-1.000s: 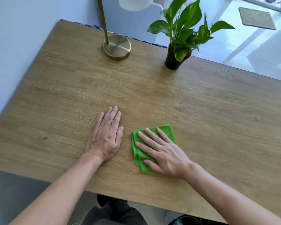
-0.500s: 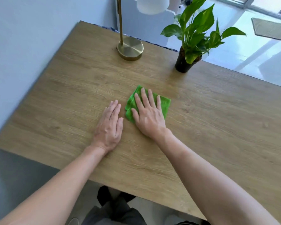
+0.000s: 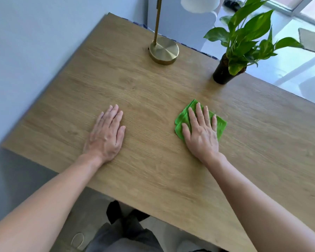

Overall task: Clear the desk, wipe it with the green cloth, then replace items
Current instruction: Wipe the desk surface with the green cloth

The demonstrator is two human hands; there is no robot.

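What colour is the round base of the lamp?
Shiny gold, brass-like lamp base, seen in the head view.

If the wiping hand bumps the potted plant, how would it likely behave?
The plant would probably tip rather than slide: its leaves rise tall and spread well beyond the small dark pot. It stands near the desk's far edge, so a push from the right hand could send it off.
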